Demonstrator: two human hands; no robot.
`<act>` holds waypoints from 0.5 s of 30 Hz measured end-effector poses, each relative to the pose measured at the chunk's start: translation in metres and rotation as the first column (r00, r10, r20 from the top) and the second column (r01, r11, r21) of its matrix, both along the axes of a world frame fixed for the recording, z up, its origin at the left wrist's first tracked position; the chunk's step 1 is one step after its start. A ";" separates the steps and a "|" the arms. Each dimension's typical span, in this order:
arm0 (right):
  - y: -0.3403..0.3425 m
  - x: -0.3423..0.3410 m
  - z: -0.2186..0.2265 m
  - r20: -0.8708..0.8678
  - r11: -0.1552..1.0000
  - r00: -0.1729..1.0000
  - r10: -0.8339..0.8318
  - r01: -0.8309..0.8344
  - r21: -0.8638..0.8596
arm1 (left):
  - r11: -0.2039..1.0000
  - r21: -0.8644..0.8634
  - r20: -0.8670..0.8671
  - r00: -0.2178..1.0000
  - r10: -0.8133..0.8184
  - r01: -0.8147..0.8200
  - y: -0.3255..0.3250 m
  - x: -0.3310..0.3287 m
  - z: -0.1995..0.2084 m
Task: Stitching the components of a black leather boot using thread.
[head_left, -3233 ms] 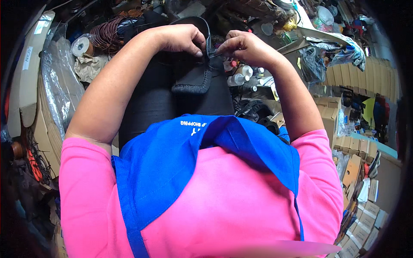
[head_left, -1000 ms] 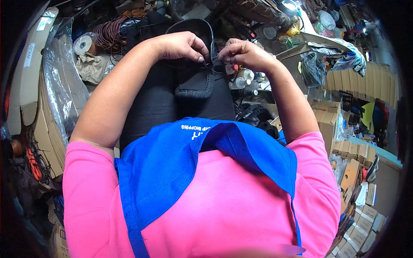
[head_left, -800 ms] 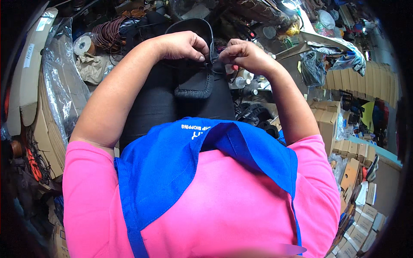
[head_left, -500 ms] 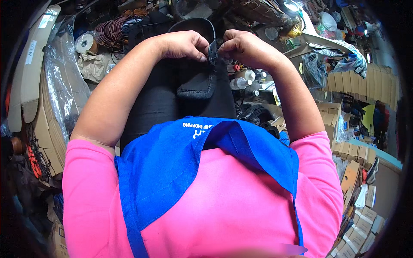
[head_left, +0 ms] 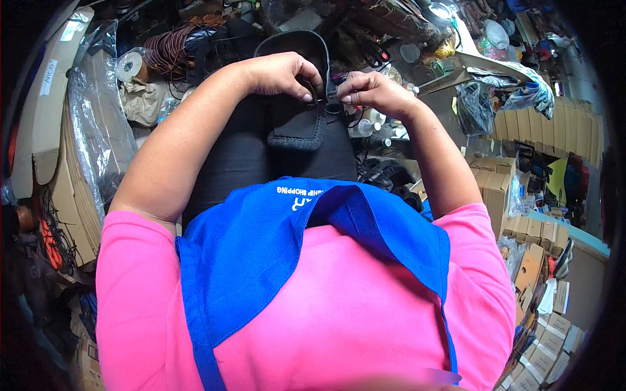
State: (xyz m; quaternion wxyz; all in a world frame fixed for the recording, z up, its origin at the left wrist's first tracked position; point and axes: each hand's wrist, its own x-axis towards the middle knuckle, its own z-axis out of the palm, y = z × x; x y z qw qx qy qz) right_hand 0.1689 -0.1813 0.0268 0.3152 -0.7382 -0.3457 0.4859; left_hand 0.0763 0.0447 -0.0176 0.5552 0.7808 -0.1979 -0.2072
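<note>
A black shoe with thick stitching round its toe rests across my lap, toe toward me and its open heel end away. My left hand is closed on the shoe's right side, thumb and fingers gripping near the stitched edge. Just right of that edge, my right hand has thumb and fingers pinched together. Whatever lies in that pinch is too small to make out. Beneath the pinch, a small dark loop shows beside the shoe. My dark trousers lie under the shoe, behind a blue apron.
Clear plastic bottles stand right of my knees. To the left are a roll of tape, coiled brown cord and plastic-wrapped cardboard. Cardboard boxes and stacked small boxes fill the right side.
My right hand has shifted slightly right and nearer, a little farther from the shoe's edge. My left hand has come slightly nearer, still on the shoe.
</note>
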 end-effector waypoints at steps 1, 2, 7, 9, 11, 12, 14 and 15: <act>-0.001 0.000 -0.002 -0.036 1.000 0.999 -0.017 0.017 0.003 | 1.000 0.000 0.010 1.000 0.010 -0.010 0.000 0.000 0.000; -0.002 0.001 -0.003 -0.034 1.000 0.999 -0.017 0.017 0.003 | 1.000 0.000 0.011 1.000 0.010 -0.010 -0.001 0.000 0.000; -0.002 -0.005 -0.012 -0.028 0.995 0.999 -0.032 0.034 0.093 | 0.999 -0.022 -0.003 0.999 0.038 -0.038 -0.002 0.003 -0.010; 0.004 -0.017 -0.010 -0.029 0.992 0.991 -0.129 0.129 -0.014 | 0.996 -0.052 -0.018 0.998 0.066 -0.067 -0.002 0.001 -0.016; 0.012 -0.032 -0.004 0.306 0.991 0.951 -0.055 0.015 0.132 | 0.993 -0.083 -0.031 0.996 0.088 -0.090 -0.003 -0.001 -0.016; 0.012 -0.036 -0.006 0.470 0.983 0.882 -0.037 -0.052 0.175 | 0.993 -0.033 -0.016 0.993 0.117 -0.117 -0.004 -0.002 -0.015; 0.014 -0.044 0.000 0.597 0.976 0.802 -0.007 -0.126 0.180 | 0.989 0.019 0.003 0.989 0.149 -0.149 -0.002 -0.005 -0.013; 0.015 -0.047 0.003 0.710 0.965 0.704 0.017 -0.198 0.174 | 0.960 0.013 0.112 0.955 0.275 -0.278 0.002 -0.009 -0.012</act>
